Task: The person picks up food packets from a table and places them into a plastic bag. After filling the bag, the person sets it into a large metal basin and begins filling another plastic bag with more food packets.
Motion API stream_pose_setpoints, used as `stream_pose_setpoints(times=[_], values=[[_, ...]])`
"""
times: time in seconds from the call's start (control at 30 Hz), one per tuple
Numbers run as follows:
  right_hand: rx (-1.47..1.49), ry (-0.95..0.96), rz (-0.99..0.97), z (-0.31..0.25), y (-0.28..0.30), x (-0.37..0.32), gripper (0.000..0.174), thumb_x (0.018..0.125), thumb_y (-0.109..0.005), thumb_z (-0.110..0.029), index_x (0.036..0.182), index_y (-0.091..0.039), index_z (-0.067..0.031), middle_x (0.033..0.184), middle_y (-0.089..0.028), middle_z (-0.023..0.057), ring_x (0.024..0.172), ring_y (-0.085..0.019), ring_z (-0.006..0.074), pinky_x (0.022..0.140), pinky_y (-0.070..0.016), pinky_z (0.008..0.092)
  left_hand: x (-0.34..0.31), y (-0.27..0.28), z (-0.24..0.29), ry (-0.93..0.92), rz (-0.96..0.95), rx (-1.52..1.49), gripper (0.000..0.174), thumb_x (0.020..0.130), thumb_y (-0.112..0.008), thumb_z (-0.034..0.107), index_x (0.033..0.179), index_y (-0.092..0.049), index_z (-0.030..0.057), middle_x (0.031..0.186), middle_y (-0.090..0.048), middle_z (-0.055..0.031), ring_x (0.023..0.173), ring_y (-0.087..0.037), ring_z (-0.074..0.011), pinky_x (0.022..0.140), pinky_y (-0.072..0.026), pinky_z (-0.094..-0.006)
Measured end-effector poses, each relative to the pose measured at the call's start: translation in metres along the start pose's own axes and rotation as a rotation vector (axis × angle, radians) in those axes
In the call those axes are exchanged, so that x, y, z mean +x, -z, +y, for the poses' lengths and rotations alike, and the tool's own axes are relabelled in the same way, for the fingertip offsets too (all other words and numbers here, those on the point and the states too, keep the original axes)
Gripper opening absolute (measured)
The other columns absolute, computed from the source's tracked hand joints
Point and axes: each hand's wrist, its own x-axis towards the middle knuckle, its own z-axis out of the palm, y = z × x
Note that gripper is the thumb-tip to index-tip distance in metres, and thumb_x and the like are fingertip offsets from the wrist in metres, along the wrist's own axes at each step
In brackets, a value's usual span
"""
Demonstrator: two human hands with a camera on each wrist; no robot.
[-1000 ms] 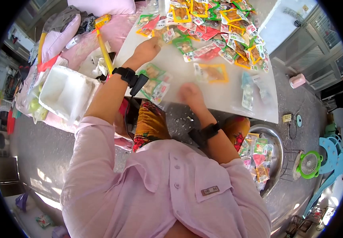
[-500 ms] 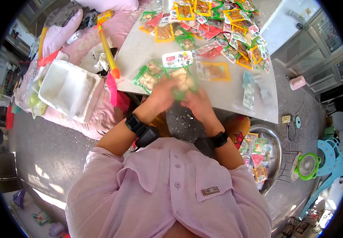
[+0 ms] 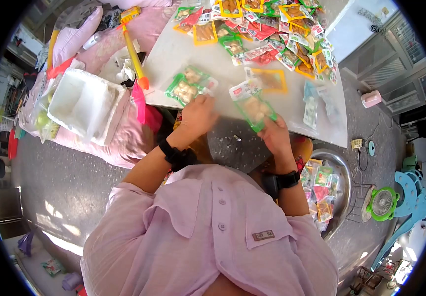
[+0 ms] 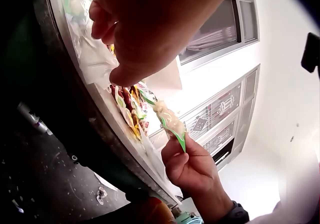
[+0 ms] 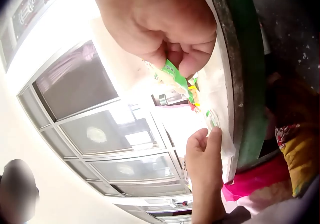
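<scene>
1. Right hand: my thumb and fingers pinch a green-edged packet at its near corner; the packet extends forward and leftward from my grip.
2. Left hand: my fingers are loosely bent and hold nothing; two overlapping green packets lie just ahead. Whether I touch them cannot be told.
3. Ahead of my right hand, a yellow-edged packet lies between it and the mixed heap of packets, which is well forward of both hands.
4. To the right of my right hand: a pale blue packet.
5. Left of my left hand: a magenta bag and, farther forward, a yellow stick.
6. Containers: rightward and nearer my body than my right hand, a metal basin holds assorted packets; well left of my left hand, a white foam box stands open-topped.
</scene>
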Motion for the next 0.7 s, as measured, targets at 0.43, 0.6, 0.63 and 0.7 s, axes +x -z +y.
stream_pose_setpoints(times=[0.43, 0.6, 0.63, 0.7], values=[[0.093, -0.3, -0.279, 0.016, 0.0, 0.018, 0.025, 0.081, -0.05, -0.012, 0.106, -0.049, -0.0092, 0.088, -0.057, 0.0004, 0.068, -0.054, 0.0081, 0.052, -0.0433, 0.02, -0.002, -0.002, 0.001, 0.071, 0.046, -0.128, 0.007, 0.073, -0.05, 0.012, 0.075, -0.05, 0.0053, 0.07, -0.052, -0.0129, 0.062, -0.052, -0.0324, 0.053, -0.0429, -0.0408], [0.106, -0.279, -0.271, 0.018, -0.026, 0.029, 0.026, 0.081, -0.049, -0.011, 0.107, -0.049, -0.0068, 0.095, -0.056, 0.0016, 0.079, -0.055, 0.0095, 0.058, -0.0445, 0.0202, -0.005, 0.003, 0.006, 0.004, 0.02, -0.108, 0.005, 0.072, -0.051, 0.011, 0.073, -0.05, 0.006, 0.068, -0.05, -0.0119, 0.061, -0.052, -0.0318, 0.052, -0.0423, -0.0401], [0.111, -0.285, -0.291, 0.019, -0.029, 0.033, 0.026, 0.081, -0.049, -0.011, 0.107, -0.049, -0.006, 0.096, -0.056, 0.0021, 0.081, -0.055, 0.0101, 0.06, -0.0446, 0.0205, -0.006, 0.005, 0.008, -0.017, 0.028, -0.118, 0.004, 0.072, -0.051, 0.01, 0.072, -0.049, 0.006, 0.068, -0.05, -0.0118, 0.061, -0.052, -0.0317, 0.052, -0.0422, -0.0401], [0.121, -0.298, -0.329, 0.022, -0.036, 0.041, 0.027, 0.081, -0.048, -0.01, 0.107, -0.048, -0.0044, 0.098, -0.055, 0.003, 0.084, -0.054, 0.0113, 0.064, -0.0449, 0.0212, -0.006, 0.006, 0.012, -0.021, 0.032, -0.134, 0.004, 0.071, -0.051, 0.009, 0.072, -0.049, 0.006, 0.067, -0.05, -0.0119, 0.061, -0.052, -0.0316, 0.051, -0.042, -0.0398]])
